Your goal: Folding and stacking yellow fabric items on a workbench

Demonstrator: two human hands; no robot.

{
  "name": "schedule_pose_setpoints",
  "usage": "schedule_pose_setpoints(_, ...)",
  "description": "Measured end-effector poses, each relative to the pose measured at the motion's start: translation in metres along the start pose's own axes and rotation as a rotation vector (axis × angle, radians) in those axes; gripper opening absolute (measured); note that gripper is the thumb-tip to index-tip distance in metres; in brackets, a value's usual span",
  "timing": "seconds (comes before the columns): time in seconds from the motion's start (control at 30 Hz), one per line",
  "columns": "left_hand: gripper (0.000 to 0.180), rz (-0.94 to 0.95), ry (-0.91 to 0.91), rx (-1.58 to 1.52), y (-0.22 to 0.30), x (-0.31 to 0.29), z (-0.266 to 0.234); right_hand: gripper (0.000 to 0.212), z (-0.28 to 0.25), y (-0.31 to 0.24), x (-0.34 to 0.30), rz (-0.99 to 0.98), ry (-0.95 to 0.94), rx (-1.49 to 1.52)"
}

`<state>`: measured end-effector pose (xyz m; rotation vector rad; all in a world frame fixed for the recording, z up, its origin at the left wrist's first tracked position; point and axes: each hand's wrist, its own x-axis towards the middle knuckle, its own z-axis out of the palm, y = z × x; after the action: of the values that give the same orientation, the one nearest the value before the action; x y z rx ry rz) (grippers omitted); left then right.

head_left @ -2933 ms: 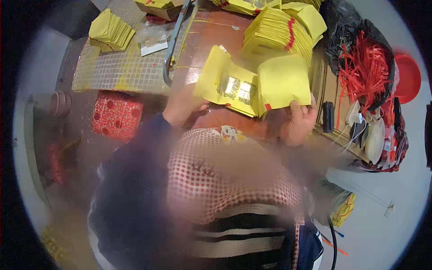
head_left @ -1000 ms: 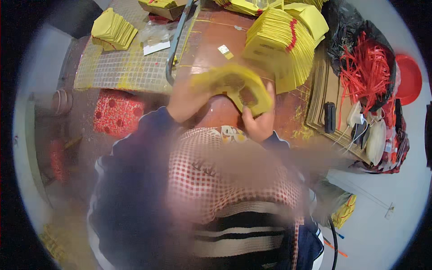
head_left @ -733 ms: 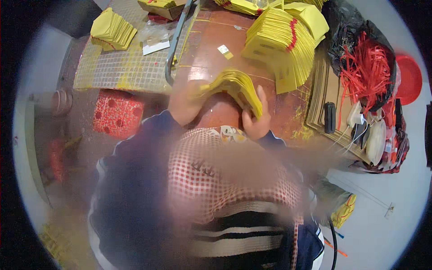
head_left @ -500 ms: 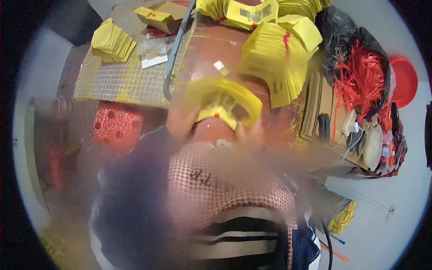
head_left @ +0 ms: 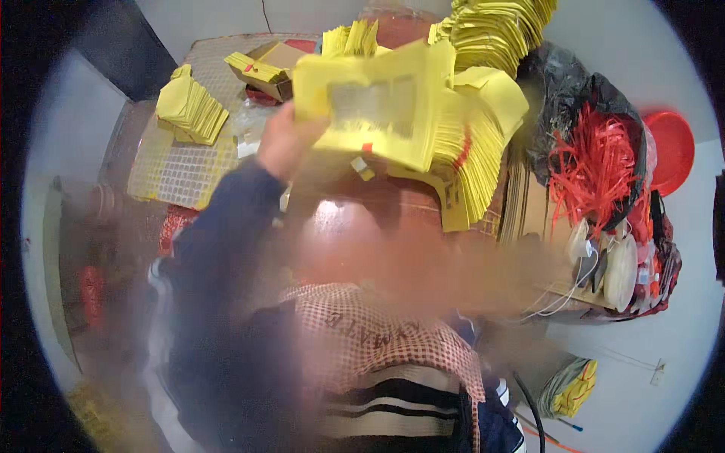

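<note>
Lifted from low over the reddish desk (head_left: 362,219), where both hands pressed it half a second ago, the yellow paper bundle (head_left: 385,106) now rides high and toward the far side. It is carried by the left hand (head_left: 283,140) alone. The left fingers are closed on the bundle's left edge, thumb side toward the camera, with the dark blue sleeve (head_left: 219,234) stretched out behind. The right hand cannot be made out; the lower middle of the view is smeared by blur, so I cannot tell whether its fingers are open or closed.

Beyond the bundle lies a fanned stack of yellow sheets (head_left: 476,151), with more yellow stacks (head_left: 495,30) at the far rim. To the left a smaller yellow pile (head_left: 189,109) sits on a checked mat (head_left: 177,170). At the right, red cords (head_left: 596,162) spill out of a dark bag.

By my reading, the step in hand is moving a squared-up bundle toward the far stacks. The next move would call for a steady reach and a flat set-down, so the loose sheets do not slide apart.
</note>
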<state>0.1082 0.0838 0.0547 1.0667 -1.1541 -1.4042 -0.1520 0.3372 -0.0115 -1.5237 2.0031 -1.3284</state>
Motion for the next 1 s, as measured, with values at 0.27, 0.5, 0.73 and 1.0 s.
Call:
schedule_pose_setpoints(0.27, 0.037, 0.252, 0.02, 0.772, 0.052, 0.166, 0.057, 0.043, -0.001, 0.025, -0.008, 0.01, 0.022, -0.172)
schedule_pose_setpoints(0.5, 0.03, 0.222, 0.035, 1.328, 0.045, 0.218, 0.086, 0.04, -0.003, 0.036, -0.008, 0.085, -0.011, -0.233)
schedule_pose_setpoints(0.73, 0.03, 0.112, 0.005, 1.459, 0.026, 0.228, 0.087, 0.038, 0.001, 0.045, -0.014, 0.106, 0.018, -0.201)
schedule_pose_setpoints(1.0, 0.023, 0.138, -0.007, 1.481, 0.0, 0.24, 0.075, 0.037, -0.001, 0.037, -0.008, 0.021, 0.033, -0.22)
